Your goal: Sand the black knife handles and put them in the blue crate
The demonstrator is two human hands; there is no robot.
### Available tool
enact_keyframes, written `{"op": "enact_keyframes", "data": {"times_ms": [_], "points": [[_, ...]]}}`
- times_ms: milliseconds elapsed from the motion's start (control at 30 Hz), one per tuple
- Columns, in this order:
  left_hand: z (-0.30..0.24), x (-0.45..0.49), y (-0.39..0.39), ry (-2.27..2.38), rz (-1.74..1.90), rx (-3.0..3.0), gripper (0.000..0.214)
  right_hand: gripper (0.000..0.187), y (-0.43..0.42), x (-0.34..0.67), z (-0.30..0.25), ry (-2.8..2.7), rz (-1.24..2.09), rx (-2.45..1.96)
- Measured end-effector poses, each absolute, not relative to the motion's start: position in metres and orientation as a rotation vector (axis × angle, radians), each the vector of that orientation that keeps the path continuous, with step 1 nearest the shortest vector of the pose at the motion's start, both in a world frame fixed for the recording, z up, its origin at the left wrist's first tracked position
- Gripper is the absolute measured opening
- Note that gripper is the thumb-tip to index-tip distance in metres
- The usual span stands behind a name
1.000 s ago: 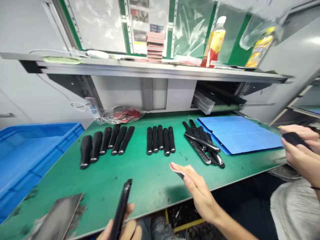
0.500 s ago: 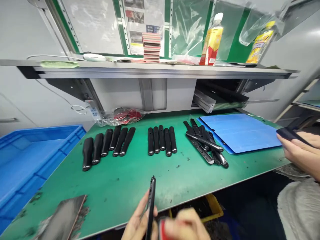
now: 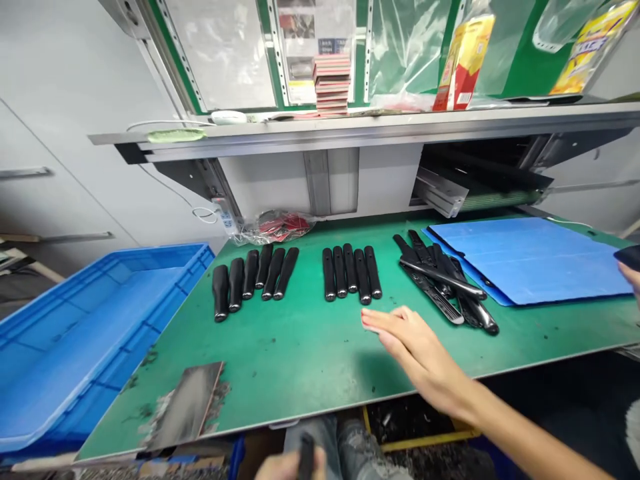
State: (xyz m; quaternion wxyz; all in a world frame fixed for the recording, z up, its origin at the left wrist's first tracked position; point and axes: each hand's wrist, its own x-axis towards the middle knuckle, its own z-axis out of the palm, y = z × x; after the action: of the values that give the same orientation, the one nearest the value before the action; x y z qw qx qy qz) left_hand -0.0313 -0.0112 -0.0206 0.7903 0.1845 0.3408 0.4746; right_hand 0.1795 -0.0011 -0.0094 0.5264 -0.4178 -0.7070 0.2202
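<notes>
My left hand (image 3: pixel 290 465), low at the bottom edge, is closed around a dark handle piece (image 3: pixel 306 457), seen nearly end-on; part of the hand is cut off. Over the green table, my right hand (image 3: pixel 413 350) reaches in with its fingers stretched out, red showing at the fingertips. No object shows in it. Its fingertips are just in front of the middle row of black handle pieces (image 3: pixel 351 270), apart from them. Farther left lies another row of black handle pieces (image 3: pixel 253 277). A jumbled pile of black shell parts (image 3: pixel 445 280) is to the right.
A dusty flat board (image 3: pixel 187 407) lies at the front left of the green table (image 3: pixel 300 360). Blue sheets (image 3: pixel 530 260) cover the right side, and a blue crate (image 3: pixel 100 327) stands left. Above runs a shelf (image 3: pixel 300 140). Another person's hand (image 3: pixel 633 273) holds a dark piece.
My right hand has left the piece in my left hand and extended over the table; the red thing it held is out of sight. My left hand has dropped lower. The view has turned left.
</notes>
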Motion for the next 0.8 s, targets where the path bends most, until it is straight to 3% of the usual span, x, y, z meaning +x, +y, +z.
{"op": "enact_keyframes", "data": {"times_ms": [133,233,367,567,733,800], "points": [[-0.017,-0.037,0.002,0.683,1.159,0.270,0.050,0.045,0.005,0.198,-0.023,-1.262,1.042,-0.953],[-0.005,-0.038,0.011,0.433,1.180,0.098,0.058,0.044,-0.003,0.192,-0.041,-0.848,1.506,-0.684],[0.021,-0.035,0.027,0.320,1.510,0.048,0.039,0.046,-0.023,0.161,-0.057,-0.545,1.758,-0.374],[0.020,-0.016,0.038,0.478,1.407,-0.185,0.023,0.046,-0.047,0.114,-0.058,-0.530,1.658,-0.456],[0.008,-0.014,0.042,0.395,1.513,-0.345,0.026,0.054,-0.074,0.105,-0.078,-0.824,0.892,-0.983],[0.008,-0.013,0.044,0.403,1.506,-0.363,0.026,0.062,-0.081,0.113,-0.090,-1.101,0.755,-1.134]]}}
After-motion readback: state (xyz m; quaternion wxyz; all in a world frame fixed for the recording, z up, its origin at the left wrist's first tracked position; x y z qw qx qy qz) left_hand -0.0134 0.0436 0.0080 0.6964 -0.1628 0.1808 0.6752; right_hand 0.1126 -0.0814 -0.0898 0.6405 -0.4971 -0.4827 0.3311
